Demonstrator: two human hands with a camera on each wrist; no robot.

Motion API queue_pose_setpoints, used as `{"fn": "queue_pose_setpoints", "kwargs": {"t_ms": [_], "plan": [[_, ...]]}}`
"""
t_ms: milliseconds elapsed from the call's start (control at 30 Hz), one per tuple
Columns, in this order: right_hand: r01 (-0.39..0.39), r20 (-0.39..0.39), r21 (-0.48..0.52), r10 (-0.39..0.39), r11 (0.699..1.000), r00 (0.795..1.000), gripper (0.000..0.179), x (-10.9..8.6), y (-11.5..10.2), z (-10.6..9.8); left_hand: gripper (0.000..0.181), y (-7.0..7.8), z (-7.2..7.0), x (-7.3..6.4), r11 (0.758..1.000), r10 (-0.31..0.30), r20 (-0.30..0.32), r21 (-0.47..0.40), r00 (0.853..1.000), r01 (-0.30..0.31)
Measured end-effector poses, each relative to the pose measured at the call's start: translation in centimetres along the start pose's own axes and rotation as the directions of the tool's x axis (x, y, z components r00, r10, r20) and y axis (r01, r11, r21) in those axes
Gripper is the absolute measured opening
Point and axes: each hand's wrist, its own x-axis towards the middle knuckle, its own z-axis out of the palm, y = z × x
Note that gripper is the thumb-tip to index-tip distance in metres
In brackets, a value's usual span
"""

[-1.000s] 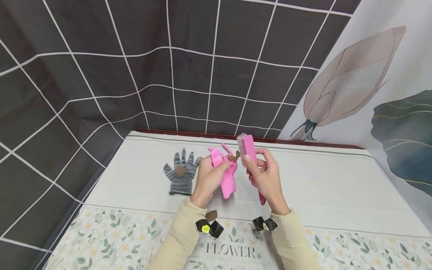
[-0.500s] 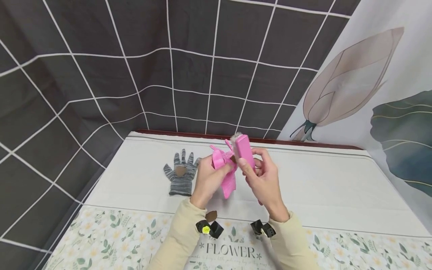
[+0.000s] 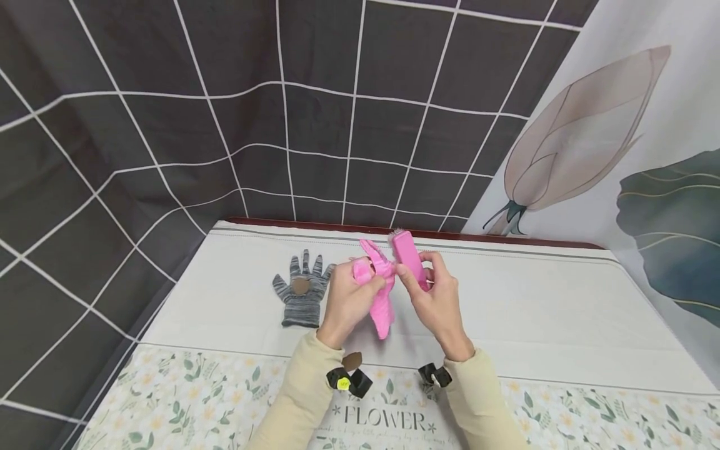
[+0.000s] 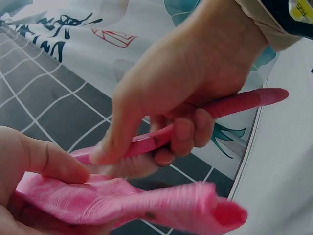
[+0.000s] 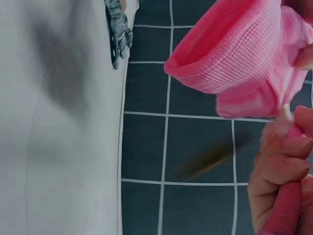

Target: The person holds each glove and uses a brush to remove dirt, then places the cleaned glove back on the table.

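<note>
My left hand (image 3: 350, 303) grips a bunched pink knit glove (image 3: 381, 309), its open cuff hanging down. In the right wrist view the glove's ribbed cuff (image 5: 234, 58) gapes wide. My right hand (image 3: 439, 303) holds a pink long-handled brush (image 4: 254, 100) with pale bristles, fingers curled round the handle. Its thumb tip is right at the glove's side. Below the glove in the right wrist view, a blurred brown piece (image 5: 208, 161) shows in mid-air, apart from both hands.
A grey striped glove (image 3: 302, 306) with a round brown patch (image 3: 300, 285) lies palm-side flat, left of my left hand. A brown leaf-shaped piece (image 3: 352, 360) lies by my left wrist. The white and floral tablecloth (image 3: 562, 312) runs back to a dark tiled-pattern curtain (image 3: 315, 119).
The brush moved left to the pink glove, and the right thumb now meets the glove. The brown piece seen on the glove a second ago no longer shows there in the head view.
</note>
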Motion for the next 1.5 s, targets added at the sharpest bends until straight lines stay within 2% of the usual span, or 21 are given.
{"fn": "queue_pose_setpoints", "kwargs": {"t_ms": [133, 300, 433, 500, 600, 767, 900, 1000, 1133, 1233, 1367, 1433, 1500], "plan": [[-0.142, 0.048, 0.053, 0.139, 0.989, 0.989, 0.044, 0.1, 0.2, -0.3, 0.027, -1.1, 0.2, 0.3, 0.998, -0.055, -0.017, -0.022, 0.998, 0.054], [-0.198, 0.045, 0.152, 0.194, 0.968, 0.980, 0.039, 0.4, 0.0, -1.3, 0.009, -1.1, -0.2, 0.6, 0.992, -0.100, -0.029, -0.084, 0.995, 0.098], [-0.247, 0.055, 0.268, 0.242, 0.931, 0.969, 0.038, 0.5, -0.1, -2.0, 0.015, -1.2, -1.5, 1.3, 0.981, -0.159, -0.054, -0.118, 0.986, 0.151], [-0.261, 0.064, 0.312, 0.254, 0.913, 0.965, 0.037, 0.4, -0.1, -2.3, 0.015, -1.3, -2.3, 1.7, 0.977, -0.187, -0.056, -0.114, 0.981, 0.180], [-0.261, 0.074, 0.359, 0.252, 0.896, 0.965, 0.038, 0.4, -0.1, -2.5, 0.014, -1.6, -3.6, 2.3, 0.973, -0.198, -0.037, -0.132, 0.980, 0.191], [-0.263, 0.074, 0.421, 0.256, 0.868, 0.964, 0.037, 0.7, -0.2, -3.0, 0.019, -2.4, -5.6, 3.1, 0.957, -0.201, 0.015, -0.212, 0.979, 0.200], [-0.275, 0.065, 0.475, 0.279, 0.836, 0.958, 0.036, 1.0, -0.2, -3.8, 0.021, -3.1, -6.5, 3.7, 0.934, -0.213, 0.037, -0.285, 0.976, 0.215], [-0.292, 0.068, 0.520, 0.302, 0.803, 0.951, 0.036, 1.2, -0.3, -4.5, 0.020, -3.9, -6.4, 4.0, 0.914, -0.234, 0.069, -0.325, 0.970, 0.244], [-0.309, 0.078, 0.569, 0.324, 0.762, 0.943, 0.035, 1.5, -0.3, -5.3, 0.026, -5.6, -5.3, 4.4, 0.878, -0.301, 0.107, -0.356, 0.947, 0.320], [-0.313, 0.087, 0.591, 0.327, 0.743, 0.941, 0.034, 1.7, -0.2, -5.7, 0.036, -7.2, -4.5, 4.5, 0.845, -0.345, 0.128, -0.388, 0.930, 0.367], [-0.314, 0.098, 0.607, 0.324, 0.730, 0.941, 0.034, 1.8, -0.3, -5.9, 0.047, -9.1, -3.7, 4.8, 0.813, -0.358, 0.168, -0.428, 0.919, 0.395], [-0.317, 0.105, 0.612, 0.323, 0.724, 0.941, 0.034, 1.9, -0.3, -6.0, 0.049, -9.9, -3.5, 5.0, 0.810, -0.357, 0.186, -0.427, 0.916, 0.402], [-0.324, 0.115, 0.617, 0.326, 0.717, 0.939, 0.034, 1.9, -0.3, -6.0, 0.053, -10.5, -3.2, 5.1, 0.818, -0.349, 0.191, -0.415, 0.918, 0.397]]}}
